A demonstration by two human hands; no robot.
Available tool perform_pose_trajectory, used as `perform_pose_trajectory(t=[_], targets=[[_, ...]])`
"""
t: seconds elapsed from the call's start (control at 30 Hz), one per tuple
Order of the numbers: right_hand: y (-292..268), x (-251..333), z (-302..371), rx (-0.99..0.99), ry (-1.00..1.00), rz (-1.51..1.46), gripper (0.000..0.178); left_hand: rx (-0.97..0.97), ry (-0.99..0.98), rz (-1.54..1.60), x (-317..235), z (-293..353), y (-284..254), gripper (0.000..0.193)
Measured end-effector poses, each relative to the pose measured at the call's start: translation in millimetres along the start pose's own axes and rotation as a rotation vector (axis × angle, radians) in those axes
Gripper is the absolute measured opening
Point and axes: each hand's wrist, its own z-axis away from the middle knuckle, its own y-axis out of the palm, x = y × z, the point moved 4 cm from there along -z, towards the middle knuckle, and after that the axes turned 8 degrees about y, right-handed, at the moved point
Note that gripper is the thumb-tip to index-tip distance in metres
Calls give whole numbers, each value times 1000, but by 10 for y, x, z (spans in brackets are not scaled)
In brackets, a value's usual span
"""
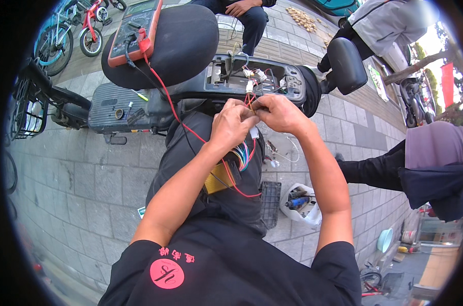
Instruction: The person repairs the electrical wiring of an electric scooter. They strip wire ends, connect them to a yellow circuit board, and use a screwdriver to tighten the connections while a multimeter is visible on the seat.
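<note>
My left hand [234, 121] and my right hand [278, 113] meet with pinched fingertips on thin red and orange wires [250, 97]. The wires run up to white connectors [249, 84] in the open compartment [226, 81] of an electric scooter. Below my hands, a yellow box [221, 178] with a bundle of multicoloured wires [243, 155] rests on my lap. A red and grey multimeter [137, 30] lies on the scooter's black seat [185, 41]. Its red lead [176, 116] and black lead hang down across my left forearm and lap.
On the scooter's footboard [101, 109] lie a tape roll [119, 113] and a screwdriver [139, 95]. A white bag of tools [300, 206] stands on the paving by a black tray [270, 204]. One person sits opposite; others stand at the right. Bicycles [55, 43] are at the far left.
</note>
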Motion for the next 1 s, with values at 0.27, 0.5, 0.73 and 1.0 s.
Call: perform_pose_trajectory(t=[0.27,0.5,0.73,1.0], targets=[[61,79,69,-197,-181,35,22,-127,51,-63,-5,81,-7,24],[104,189,310,-712,-231,174,25,-193,58,-17,15,141,-4,23],[351,346,754,-700,223,-166,15,-188,21,64,59,146,-10,26],[637,274,661,-620,363,-380,26,-128,25,131,28,153,-56,20]])
